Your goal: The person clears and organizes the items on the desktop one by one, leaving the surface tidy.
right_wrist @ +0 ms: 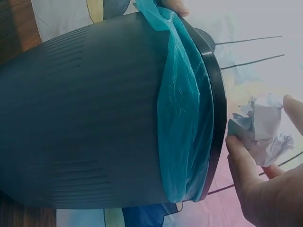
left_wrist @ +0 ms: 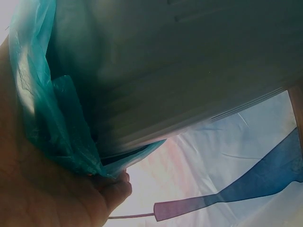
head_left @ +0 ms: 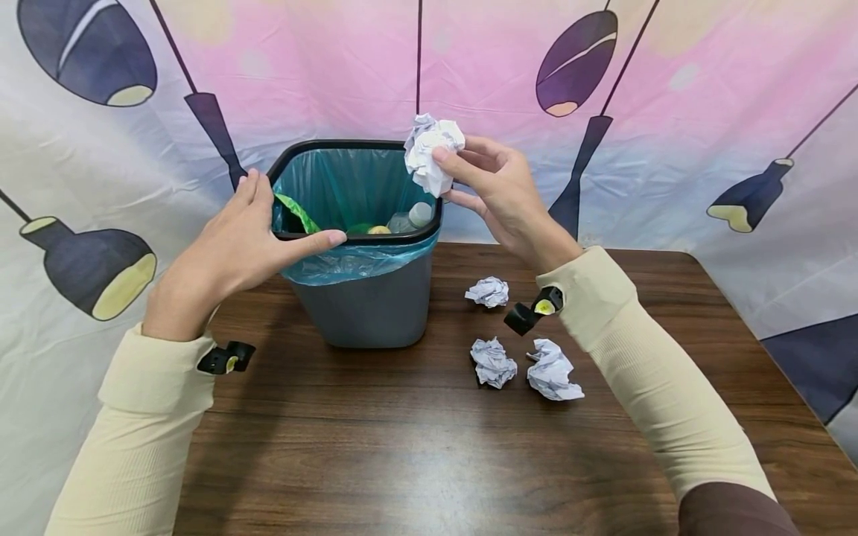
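No brand, label or writing can be read on anything here. A backdrop (head_left: 670, 89) printed with dark hanging lamps on pink and white hangs behind a brown wooden table (head_left: 415, 447). On the table stands a grey bin (head_left: 365, 298) with a black rim, lined with a teal bag (head_left: 348, 260) folded over its edge; bottles and green scraps lie inside. The left hand (head_left: 234, 238) rests on the bin's near-left rim, thumb stretched along the front edge and fingers straight over the corner, pressing rather than curling round it. The right hand (head_left: 499, 193) is raised beside the bin's right rear corner and pinches a crumpled paper ball (head_left: 431, 152) between thumb and fingertips; the ball hangs just above the rim, partly over the opening. Three more paper wads (head_left: 492, 362) lie on the table right of the bin, under the right forearm, well apart from both hands.
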`<state>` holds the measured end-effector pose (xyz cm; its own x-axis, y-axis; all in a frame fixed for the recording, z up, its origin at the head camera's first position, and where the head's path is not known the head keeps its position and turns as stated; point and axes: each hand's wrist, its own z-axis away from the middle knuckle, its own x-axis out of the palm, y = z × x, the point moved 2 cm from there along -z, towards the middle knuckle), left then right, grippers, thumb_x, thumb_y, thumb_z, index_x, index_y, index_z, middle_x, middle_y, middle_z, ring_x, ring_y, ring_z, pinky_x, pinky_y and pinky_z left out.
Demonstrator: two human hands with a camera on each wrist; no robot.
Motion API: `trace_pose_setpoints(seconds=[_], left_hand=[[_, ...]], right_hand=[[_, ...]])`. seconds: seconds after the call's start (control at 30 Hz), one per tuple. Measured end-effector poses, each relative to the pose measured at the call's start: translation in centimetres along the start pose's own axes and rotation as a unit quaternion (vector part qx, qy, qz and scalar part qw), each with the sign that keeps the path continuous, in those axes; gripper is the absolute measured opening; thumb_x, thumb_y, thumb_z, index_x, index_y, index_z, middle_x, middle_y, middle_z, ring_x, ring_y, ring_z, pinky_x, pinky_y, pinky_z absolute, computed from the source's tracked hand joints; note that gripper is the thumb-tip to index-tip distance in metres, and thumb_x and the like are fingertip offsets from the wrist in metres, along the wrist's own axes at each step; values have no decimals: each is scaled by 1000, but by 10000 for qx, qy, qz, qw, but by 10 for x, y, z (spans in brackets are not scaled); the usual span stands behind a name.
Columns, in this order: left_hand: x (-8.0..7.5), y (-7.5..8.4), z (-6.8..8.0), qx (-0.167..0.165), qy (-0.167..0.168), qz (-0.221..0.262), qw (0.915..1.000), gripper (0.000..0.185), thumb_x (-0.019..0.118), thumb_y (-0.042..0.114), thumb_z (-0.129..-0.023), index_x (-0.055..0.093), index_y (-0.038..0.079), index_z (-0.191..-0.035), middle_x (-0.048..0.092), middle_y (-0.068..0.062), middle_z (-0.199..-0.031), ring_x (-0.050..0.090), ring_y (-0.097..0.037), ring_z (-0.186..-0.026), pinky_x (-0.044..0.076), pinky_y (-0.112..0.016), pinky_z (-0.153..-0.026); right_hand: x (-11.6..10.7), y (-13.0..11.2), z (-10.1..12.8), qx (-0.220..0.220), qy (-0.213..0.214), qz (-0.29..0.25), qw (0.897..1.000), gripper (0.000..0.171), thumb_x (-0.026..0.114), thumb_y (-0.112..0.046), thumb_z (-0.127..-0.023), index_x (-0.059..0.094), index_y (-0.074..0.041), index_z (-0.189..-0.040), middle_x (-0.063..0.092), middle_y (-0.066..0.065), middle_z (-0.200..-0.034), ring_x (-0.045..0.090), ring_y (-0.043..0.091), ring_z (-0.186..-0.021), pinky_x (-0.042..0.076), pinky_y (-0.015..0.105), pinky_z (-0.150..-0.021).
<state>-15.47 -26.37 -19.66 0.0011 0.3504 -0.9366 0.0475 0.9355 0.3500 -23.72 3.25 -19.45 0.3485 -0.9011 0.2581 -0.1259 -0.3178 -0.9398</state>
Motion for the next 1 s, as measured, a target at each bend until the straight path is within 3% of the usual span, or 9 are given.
trace_pose_setpoints(seconds=[0.5,0.67,1.0], left_hand=[[0,0,1,-4,-3,13,10000,127,51,83,-84,-14,0,-157,-23,-19,-163,-18,-35,-152,3,-66,-117],[0,0,0,7,-14,7,10000,127,51,82,-85,-13,0,-157,-23,-19,-163,-19,-34,-151,2,-66,-118],[0,-1,-1,25,3,28,10000,127,51,82,-85,-12,-1,-157,-22,-20,-163,-19,-34,-151,2,-66,-118]], right_hand=[[-2,-4,3,143,-276,-258,9992,47,67,-5,-97,55,-2,-142,55,17,-141,55,41,-128,56,41,-94],[-10,-11,3,47,-253,-27,9997,46,68,-8,-96,56,-3,-141,56,15,-142,56,37,-128,56,41,-95],[-31,-21,8,9,-178,-60,9998,52,74,-10,-93,56,-2,-140,54,16,-143,56,36,-127,55,41,-95]])
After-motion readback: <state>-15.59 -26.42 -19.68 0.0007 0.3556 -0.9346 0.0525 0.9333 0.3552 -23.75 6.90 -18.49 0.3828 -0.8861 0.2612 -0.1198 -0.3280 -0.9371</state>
